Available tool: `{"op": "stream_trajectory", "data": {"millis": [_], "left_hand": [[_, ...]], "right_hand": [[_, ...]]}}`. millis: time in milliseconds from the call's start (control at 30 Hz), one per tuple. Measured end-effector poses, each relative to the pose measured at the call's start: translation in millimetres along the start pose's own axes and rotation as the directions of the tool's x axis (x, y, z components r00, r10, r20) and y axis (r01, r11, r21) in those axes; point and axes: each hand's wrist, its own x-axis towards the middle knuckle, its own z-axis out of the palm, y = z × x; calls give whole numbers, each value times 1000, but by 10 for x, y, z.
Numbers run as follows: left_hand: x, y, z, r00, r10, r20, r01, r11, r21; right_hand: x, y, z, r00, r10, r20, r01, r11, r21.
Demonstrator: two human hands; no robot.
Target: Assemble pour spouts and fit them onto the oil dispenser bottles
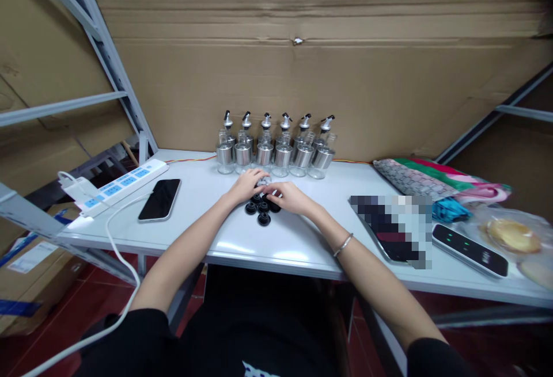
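Several black rubber stoppers [263, 219] lie in a cluster on the white table, just below my hands. My left hand [249, 185] curls over small silvery pieces [263, 181] at the far side of the cluster; its fingers are bent, and what they grip is partly hidden. From the right, my right hand [288, 197] reaches in with thumb and forefinger pinched at a black stopper. The fingertips of both hands are close together. Behind them stands a front row of glass bottles [283, 157] with steel sleeves and no spouts. Bottles in the back row carry pourer spouts [286, 121].
A phone [159, 200] and a power strip [125, 184] with a white cable lie at left. On the right are a pixelated dark device [391, 233], a white-edged device with green lights [470, 249], bagged food [514, 235] and colourful cloth [458, 178]. Cardboard [276, 77] walls the back.
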Motion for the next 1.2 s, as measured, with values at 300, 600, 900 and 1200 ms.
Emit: {"op": "stream_trajectory", "data": {"millis": [300,600,900,1200], "left_hand": [[-34,90,-87,996,-81,-22,83,993,88],[-9,-21,-33,1000,4,31,-5,1000,25],[3,-69,54,998,26,-60,-24,999,40],[-7,-45,24,999,1,-43,1,999,50]], "right_hand": [[-60,-59,-23,983,-162,-82,162,987,-5],[-67,-268,265,985,-154,74,165,971,-175],[-40,-255,257,966,-238,105,255,948,-190],[-50,-231,247,967,-239,87,248,961,-121]]}}
